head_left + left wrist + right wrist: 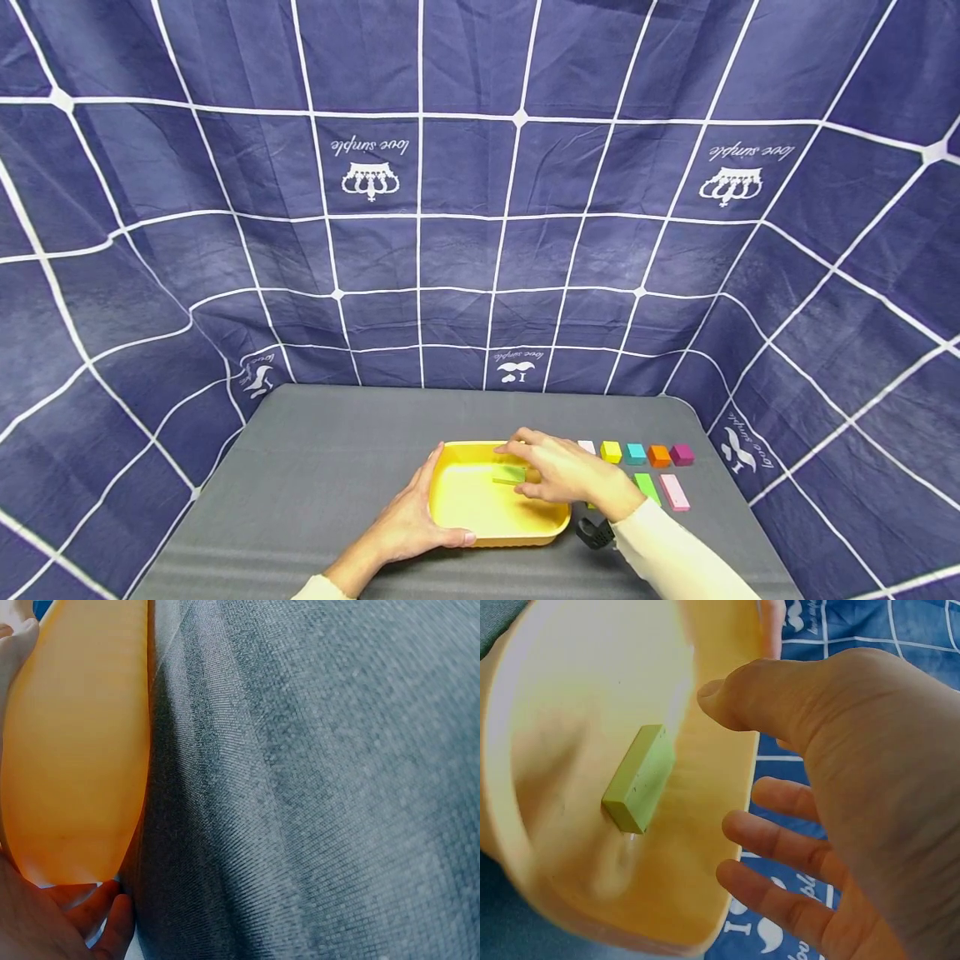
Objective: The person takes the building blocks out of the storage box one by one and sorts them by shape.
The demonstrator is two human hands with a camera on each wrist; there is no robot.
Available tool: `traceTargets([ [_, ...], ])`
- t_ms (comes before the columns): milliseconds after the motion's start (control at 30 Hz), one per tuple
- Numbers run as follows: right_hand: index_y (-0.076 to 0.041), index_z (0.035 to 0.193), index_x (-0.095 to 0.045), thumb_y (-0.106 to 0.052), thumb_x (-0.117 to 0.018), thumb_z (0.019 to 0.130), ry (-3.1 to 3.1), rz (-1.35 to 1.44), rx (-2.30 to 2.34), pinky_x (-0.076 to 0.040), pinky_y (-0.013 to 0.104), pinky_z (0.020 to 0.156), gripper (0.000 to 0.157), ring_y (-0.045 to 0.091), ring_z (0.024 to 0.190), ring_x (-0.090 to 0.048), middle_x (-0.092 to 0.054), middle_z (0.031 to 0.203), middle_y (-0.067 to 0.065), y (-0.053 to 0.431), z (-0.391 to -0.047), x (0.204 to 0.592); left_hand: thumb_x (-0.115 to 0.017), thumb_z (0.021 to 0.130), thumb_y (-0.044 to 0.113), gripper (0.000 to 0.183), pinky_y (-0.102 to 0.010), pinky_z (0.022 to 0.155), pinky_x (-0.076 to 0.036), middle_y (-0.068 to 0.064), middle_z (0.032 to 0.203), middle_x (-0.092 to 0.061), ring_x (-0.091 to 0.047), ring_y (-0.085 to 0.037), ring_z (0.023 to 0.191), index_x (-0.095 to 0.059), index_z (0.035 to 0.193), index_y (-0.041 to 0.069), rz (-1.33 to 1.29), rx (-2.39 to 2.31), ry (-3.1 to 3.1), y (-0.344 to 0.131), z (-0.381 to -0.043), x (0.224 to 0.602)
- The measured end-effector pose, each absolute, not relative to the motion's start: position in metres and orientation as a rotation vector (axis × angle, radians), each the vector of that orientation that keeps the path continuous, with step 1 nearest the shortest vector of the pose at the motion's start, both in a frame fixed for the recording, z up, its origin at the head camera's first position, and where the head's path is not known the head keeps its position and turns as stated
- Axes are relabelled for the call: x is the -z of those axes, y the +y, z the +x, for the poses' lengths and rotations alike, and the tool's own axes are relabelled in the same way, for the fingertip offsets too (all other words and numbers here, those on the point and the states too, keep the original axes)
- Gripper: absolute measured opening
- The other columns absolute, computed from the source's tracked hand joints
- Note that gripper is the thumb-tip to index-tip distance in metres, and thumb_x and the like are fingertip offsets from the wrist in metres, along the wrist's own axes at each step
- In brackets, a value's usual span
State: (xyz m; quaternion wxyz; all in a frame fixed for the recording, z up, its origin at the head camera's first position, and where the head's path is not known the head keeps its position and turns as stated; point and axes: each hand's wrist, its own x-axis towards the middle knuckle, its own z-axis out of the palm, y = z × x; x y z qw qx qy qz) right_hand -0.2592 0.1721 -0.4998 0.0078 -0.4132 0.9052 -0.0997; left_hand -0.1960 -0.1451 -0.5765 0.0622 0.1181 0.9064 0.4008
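Observation:
A yellow plastic tray (480, 508) sits on the grey table, tilted in the right wrist view by the camera's angle. My left hand (411, 512) grips its left end, thumb over the near rim and fingers along the far side. In the left wrist view, the tray's orange-looking outer wall (79, 750) fills the space between thumb and fingers (94, 911). A green rectangular block (639, 780) lies inside the tray. Over the tray's right part is my right hand (558, 468), fingers spread and apart from the block, with nothing held.
Right of the tray stands a row of small cubes, including yellow (611, 452), teal (635, 453), orange (659, 456) and purple (682, 454). Nearer lie a green block (647, 487) and a pink block (675, 492). A blue gridded cloth (465, 258) hangs behind the table.

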Motion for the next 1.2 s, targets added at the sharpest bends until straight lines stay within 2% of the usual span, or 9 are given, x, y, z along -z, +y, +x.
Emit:
traceTargets([
  [167,-0.022,0.157,-0.072,-0.034,-0.093,0.101,2.804,-1.271,0.300,-0.068,0.038,0.095,0.061,0.010,0.106,-0.070,-0.072,0.142,-0.001,0.165,-0.266,0.504,-0.107,0.070,0.070,0.155,-0.066,0.111,-0.059,-0.014,0.184,-0.046,-0.068,-0.038,0.144,-0.016,0.189,0.029,0.354,-1.218,2.732,-0.144,-0.195,0.576],
  [300,-0.018,0.156,-0.073,-0.031,-0.094,0.100,2.744,-1.273,0.327,-0.067,0.042,0.107,0.061,0.018,0.116,-0.076,-0.075,0.141,0.003,0.161,-0.271,0.507,-0.107,0.070,0.070,0.155,-0.067,0.111,-0.058,-0.014,0.184,-0.046,-0.068,-0.038,0.143,-0.016,0.189,0.029,0.350,-1.224,2.730,-0.144,-0.194,0.576],
  [433,-0.014,0.156,-0.072,-0.026,-0.095,0.098,2.670,-1.270,0.319,-0.063,0.042,0.116,0.064,0.024,0.128,-0.077,-0.077,0.145,0.006,0.156,-0.276,0.511,-0.107,0.070,0.069,0.156,-0.066,0.111,-0.059,-0.015,0.183,-0.046,-0.068,-0.038,0.143,-0.015,0.189,0.028,0.352,-1.222,2.735,-0.144,-0.193,0.576],
  [600,-0.014,0.153,-0.074,-0.020,-0.099,0.091,2.619,-1.286,0.282,-0.059,0.039,0.122,0.067,0.020,0.137,-0.073,-0.077,0.150,0.002,0.149,-0.279,0.517,-0.107,0.069,0.069,0.156,-0.067,0.111,-0.059,-0.014,0.184,-0.046,-0.068,-0.037,0.144,-0.016,0.189,0.030,0.336,-1.217,2.733,-0.145,-0.192,0.576],
  [700,-0.017,0.150,-0.077,-0.018,-0.103,0.087,2.600,-1.313,0.256,-0.060,0.031,0.117,0.068,0.013,0.127,-0.073,-0.078,0.145,0.000,0.143,-0.279,0.520,-0.107,0.069,0.070,0.155,-0.067,0.111,-0.058,-0.013,0.183,-0.047,-0.068,-0.037,0.144,-0.016,0.189,0.032,0.324,-1.211,2.730,-0.146,-0.191,0.576],
  [800,-0.019,0.149,-0.078,-0.016,-0.103,0.085,2.580,-1.335,0.232,-0.059,0.021,0.104,0.069,0.004,0.103,-0.071,-0.078,0.141,-0.001,0.138,-0.279,0.523,-0.107,0.069,0.070,0.155,-0.068,0.111,-0.058,-0.013,0.183,-0.047,-0.067,-0.037,0.144,-0.016,0.189,0.033,0.321,-1.212,2.726,-0.146,-0.191,0.575],
  [900,-0.019,0.149,-0.079,-0.011,-0.102,0.085,2.557,-1.331,0.232,-0.054,0.014,0.092,0.068,-0.003,0.084,-0.062,-0.076,0.139,-0.002,0.133,-0.280,0.525,-0.107,0.069,0.069,0.155,-0.068,0.112,-0.058,-0.014,0.184,-0.047,-0.067,-0.038,0.145,-0.016,0.189,0.032,0.328,-1.217,2.726,-0.146,-0.191,0.574],
  [1033,-0.021,0.146,-0.081,-0.010,-0.101,0.088,2.551,-1.311,0.217,-0.052,0.011,0.088,0.062,-0.006,0.080,-0.060,-0.074,0.137,-0.004,0.129,-0.282,0.528,-0.107,0.070,0.069,0.155,-0.067,0.112,-0.058,-0.015,0.184,-0.046,-0.067,-0.037,0.145,-0.016,0.189,0.030,0.336,-1.223,2.727,-0.144,-0.192,0.573],
  [1200,-0.020,0.134,-0.084,-0.012,-0.101,0.090,2.569,-1.320,0.204,-0.052,0.010,0.083,0.048,-0.008,0.078,-0.059,-0.072,0.129,-0.004,0.126,-0.282,0.531,-0.108,0.070,0.068,0.156,-0.067,0.111,-0.059,-0.016,0.183,-0.047,-0.068,-0.038,0.143,-0.016,0.189,0.025,0.343,-1.223,2.731,-0.144,-0.193,0.574],
])
